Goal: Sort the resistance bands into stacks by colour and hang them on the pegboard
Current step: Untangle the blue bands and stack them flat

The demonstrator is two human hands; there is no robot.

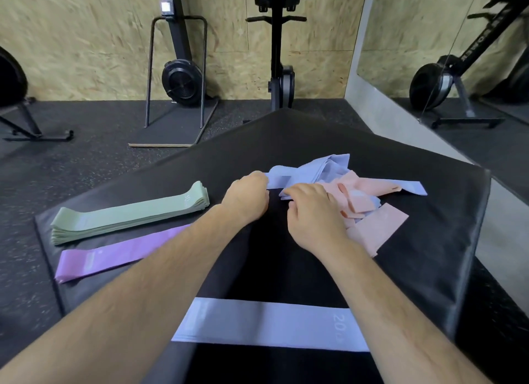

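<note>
Gripping a pale blue band (279, 180) in left hand (246, 196) and right hand (313, 215), we judge sorting half done: green stack (128, 215) built centre left, pink-and-blue pile (369, 189) and hanging remain.

Purple band (120, 253), far end behind the left forearm (148, 272); left hand (246, 197), fingertips out of sight

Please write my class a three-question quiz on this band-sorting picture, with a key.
1. True or false: the pink bands already lie in a neat stack.
2. Which band do the left hand and right hand grip? A green, B blue, C purple.
3. What number is printed on the nearest band?
Key: 1 false, they lie jumbled; 2 B, a blue band from the pile; 3 20.
</note>
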